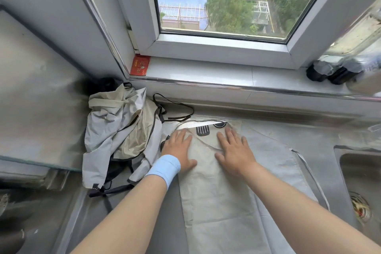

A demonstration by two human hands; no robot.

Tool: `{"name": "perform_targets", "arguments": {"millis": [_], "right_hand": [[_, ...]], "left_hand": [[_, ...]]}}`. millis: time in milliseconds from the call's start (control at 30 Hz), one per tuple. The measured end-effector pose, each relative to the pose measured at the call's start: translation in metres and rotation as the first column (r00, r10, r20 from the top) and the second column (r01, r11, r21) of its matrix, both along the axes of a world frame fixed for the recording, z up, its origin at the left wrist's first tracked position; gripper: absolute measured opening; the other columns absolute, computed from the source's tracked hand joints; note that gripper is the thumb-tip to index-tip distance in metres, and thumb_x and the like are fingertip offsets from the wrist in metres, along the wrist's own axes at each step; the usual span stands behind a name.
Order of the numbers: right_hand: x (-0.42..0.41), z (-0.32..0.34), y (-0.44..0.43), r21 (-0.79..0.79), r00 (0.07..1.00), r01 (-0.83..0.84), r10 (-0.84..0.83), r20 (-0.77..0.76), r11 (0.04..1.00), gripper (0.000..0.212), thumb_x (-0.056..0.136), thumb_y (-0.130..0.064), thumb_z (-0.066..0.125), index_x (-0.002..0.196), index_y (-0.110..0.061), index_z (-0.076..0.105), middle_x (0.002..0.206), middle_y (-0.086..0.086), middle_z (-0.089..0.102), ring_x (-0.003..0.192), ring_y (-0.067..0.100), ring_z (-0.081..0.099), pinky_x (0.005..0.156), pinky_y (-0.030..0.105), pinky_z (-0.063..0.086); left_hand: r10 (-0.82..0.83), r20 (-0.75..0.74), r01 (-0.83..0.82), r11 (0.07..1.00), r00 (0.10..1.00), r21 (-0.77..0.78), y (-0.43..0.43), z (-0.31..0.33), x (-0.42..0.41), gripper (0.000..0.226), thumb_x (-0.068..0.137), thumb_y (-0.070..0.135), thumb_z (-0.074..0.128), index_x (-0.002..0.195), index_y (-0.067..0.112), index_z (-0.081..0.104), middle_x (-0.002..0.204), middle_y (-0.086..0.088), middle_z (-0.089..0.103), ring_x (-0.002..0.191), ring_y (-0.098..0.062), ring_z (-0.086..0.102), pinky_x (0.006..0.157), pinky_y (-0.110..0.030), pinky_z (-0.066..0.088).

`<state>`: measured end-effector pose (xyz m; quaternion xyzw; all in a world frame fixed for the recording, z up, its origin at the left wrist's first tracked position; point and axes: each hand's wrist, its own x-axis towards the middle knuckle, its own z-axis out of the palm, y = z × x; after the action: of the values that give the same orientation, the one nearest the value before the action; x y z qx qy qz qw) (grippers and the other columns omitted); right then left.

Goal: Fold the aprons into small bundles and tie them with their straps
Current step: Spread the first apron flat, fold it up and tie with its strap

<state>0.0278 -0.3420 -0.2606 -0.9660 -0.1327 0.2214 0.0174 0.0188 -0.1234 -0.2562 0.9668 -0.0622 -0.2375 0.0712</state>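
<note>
A pale beige apron [218, 198] lies flat on the steel counter, folded lengthwise, with black utensil prints at its far end. My left hand [179, 148], with a light blue wristband, presses flat on its left part. My right hand [235, 150] presses flat beside it, fingers spread. A thin strap [313, 175] of this apron trails off to the right. A crumpled heap of other aprons [121, 134] with black straps sits at the left, just beside my left hand.
A steel sink [362, 187] with a drain opens at the right edge. The window sill [206, 70] carries a red packet [140, 65] and dark bottles [329, 72]. A glass stove top [35, 109] lies to the left.
</note>
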Motion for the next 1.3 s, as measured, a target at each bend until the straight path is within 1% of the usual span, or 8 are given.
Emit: {"name": "perform_targets", "arguments": {"millis": [133, 333, 467, 633, 767, 933, 1067, 1300], "right_hand": [[0.000, 0.000, -0.001, -0.016, 0.996, -0.036, 0.037, 0.086, 0.999, 0.069, 0.097, -0.046, 0.040, 0.157, -0.024, 0.014, 0.166, 0.011, -0.002, 0.153, 0.027, -0.002, 0.121, 0.049, 0.007], [-0.030, -0.007, -0.006, 0.043, 0.967, 0.019, -0.029, 0.254, 0.999, 0.059, 0.085, -0.033, 0.053, 0.142, -0.020, 0.045, 0.161, 0.015, 0.025, 0.149, 0.032, 0.023, 0.114, 0.053, 0.029], [-0.061, -0.012, -0.011, 0.058, 0.973, 0.040, -0.052, 0.226, 0.998, 0.058, 0.086, -0.033, 0.042, 0.143, -0.018, 0.043, 0.160, 0.014, 0.026, 0.147, 0.033, 0.025, 0.113, 0.049, 0.025], [-0.072, -0.022, -0.009, -0.019, 0.994, 0.087, -0.085, 0.064, 0.996, 0.061, 0.095, -0.037, 0.025, 0.152, -0.017, 0.034, 0.161, 0.010, 0.025, 0.145, 0.034, 0.032, 0.108, 0.056, 0.035], [-0.067, -0.005, -0.008, -0.056, 0.999, 0.027, -0.026, 0.028, 0.998, 0.073, 0.088, -0.043, -0.001, 0.158, -0.023, 0.007, 0.166, 0.006, -0.004, 0.153, 0.028, -0.002, 0.119, 0.053, 0.009], [-0.101, 0.013, -0.035, 0.048, 0.997, 0.017, -0.021, 0.074, 0.999, 0.067, 0.095, -0.029, 0.044, 0.156, -0.024, 0.018, 0.166, 0.006, -0.003, 0.153, 0.026, 0.001, 0.120, 0.048, 0.011], [-0.148, 0.011, -0.090, 0.090, 0.996, 0.055, -0.061, 0.066, 0.994, 0.057, 0.094, -0.025, 0.047, 0.149, -0.024, 0.035, 0.165, 0.009, 0.009, 0.151, 0.027, 0.013, 0.118, 0.044, 0.020], [-0.207, 0.025, -0.169, 0.246, 0.946, 0.293, -0.317, 0.066, 0.924, 0.046, 0.089, -0.014, 0.055, 0.134, -0.022, 0.054, 0.152, 0.007, 0.035, 0.139, 0.026, 0.034, 0.105, 0.041, 0.034]], "left_hand": [[-0.030, -0.084, 0.036, 0.997, 0.996, 0.072, -0.004, -0.009, -0.011, 0.122, 0.064, 0.078, 0.052, 0.151, 0.027, -0.016, 0.155, -0.005, -0.031, 0.142, -0.033, -0.028, 0.118, -0.049, -0.007], [-0.035, -0.141, 0.044, 0.997, 0.989, 0.067, -0.002, -0.005, 0.007, 0.126, 0.065, 0.076, 0.056, 0.149, 0.026, -0.023, 0.152, -0.005, -0.038, 0.139, -0.033, -0.035, 0.116, -0.054, -0.004], [-0.034, -0.048, 0.039, 0.994, 0.998, 0.102, -0.009, -0.004, 0.007, 0.120, 0.067, 0.069, 0.060, 0.152, 0.022, -0.011, 0.158, -0.007, -0.024, 0.145, -0.029, -0.022, 0.116, -0.052, -0.002], [-0.098, 0.307, 0.119, 0.992, 0.947, -0.052, -0.040, 0.008, -0.046, 0.046, 0.082, 0.026, 0.052, 0.127, 0.024, 0.044, 0.136, -0.002, 0.038, 0.124, -0.026, 0.038, 0.099, -0.036, 0.032], [-0.087, 0.153, 0.100, 0.991, 0.984, -0.083, -0.063, -0.001, -0.102, 0.070, 0.080, 0.055, 0.045, 0.140, 0.021, 0.035, 0.150, -0.005, 0.027, 0.138, -0.029, 0.025, 0.110, -0.042, 0.025], [-0.140, -0.030, 0.142, 0.987, 0.990, 0.075, -0.062, -0.009, -0.110, 0.099, 0.081, 0.066, 0.041, 0.153, 0.024, -0.011, 0.158, 0.001, -0.025, 0.146, -0.022, -0.022, 0.117, -0.051, -0.007], [-0.057, -0.022, 0.059, 0.991, 0.998, 0.121, -0.086, 0.008, -0.115, 0.089, 0.086, 0.052, 0.046, 0.154, 0.021, -0.003, 0.160, -0.003, -0.017, 0.147, -0.023, -0.017, 0.119, -0.050, -0.004], [-0.030, 0.111, 0.044, 0.990, 0.993, -0.133, -0.165, 0.028, -0.181, 0.055, 0.086, 0.032, 0.054, 0.138, 0.026, 0.037, 0.144, -0.001, 0.030, 0.131, -0.024, 0.031, 0.106, -0.036, 0.034]]}}
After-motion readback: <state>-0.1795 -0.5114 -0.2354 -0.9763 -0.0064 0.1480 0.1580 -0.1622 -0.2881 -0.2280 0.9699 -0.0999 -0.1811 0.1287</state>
